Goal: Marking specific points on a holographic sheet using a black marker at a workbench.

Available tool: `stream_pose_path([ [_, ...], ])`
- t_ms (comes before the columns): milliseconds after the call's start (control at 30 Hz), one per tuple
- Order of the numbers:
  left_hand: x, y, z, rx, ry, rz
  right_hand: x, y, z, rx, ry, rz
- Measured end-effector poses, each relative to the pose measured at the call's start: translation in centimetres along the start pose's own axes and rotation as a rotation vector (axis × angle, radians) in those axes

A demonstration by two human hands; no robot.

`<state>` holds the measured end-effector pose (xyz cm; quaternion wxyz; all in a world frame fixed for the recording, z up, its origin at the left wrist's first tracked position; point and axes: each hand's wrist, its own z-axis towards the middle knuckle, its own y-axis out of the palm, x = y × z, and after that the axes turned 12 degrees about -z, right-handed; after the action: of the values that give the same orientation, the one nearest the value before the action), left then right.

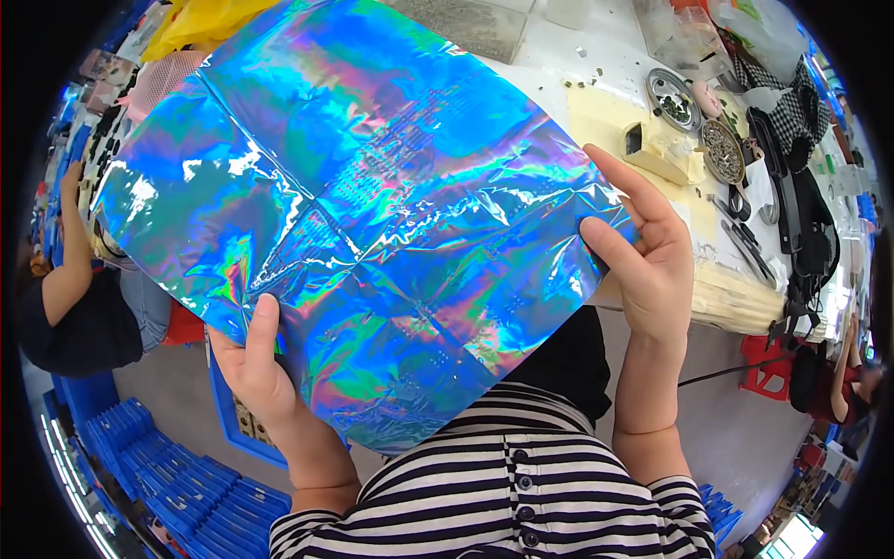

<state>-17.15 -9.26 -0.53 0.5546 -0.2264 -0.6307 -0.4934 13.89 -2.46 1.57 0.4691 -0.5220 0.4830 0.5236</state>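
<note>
A large shiny holographic sheet [400, 140], blue with rainbow glints, spreads out in front of me, creased by fold lines. Its lower left edge is pinched by my left hand [258, 363], thumb on top. My right hand [652, 242] grips the right corner, with the thumb over the film and the fingers behind it. The sheet hangs tilted between both hands and hides part of the table. Whether it is a single sheet or a flat bag, I cannot tell.
On the white table [596, 47] at the right are a round dish of dark green pieces [674, 101], a dish of small pale bits [723, 149], a yellowish block [663, 154] and tweezers [745, 244]. Blue trays [177, 466] are stacked lower left. Another person [84, 307] sits left; a red stool [768, 368] stands right.
</note>
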Motion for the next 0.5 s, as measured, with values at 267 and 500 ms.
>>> stream_pose_path([
  [267,-0.1,-0.3,0.1,0.000,-0.003,0.001,0.1,-0.1,0.1,0.002,0.004,-0.005],
  [500,0.1,-0.2,0.1,-0.004,-0.010,-0.010,0.1,-0.1,0.1,-0.008,0.004,0.005],
])
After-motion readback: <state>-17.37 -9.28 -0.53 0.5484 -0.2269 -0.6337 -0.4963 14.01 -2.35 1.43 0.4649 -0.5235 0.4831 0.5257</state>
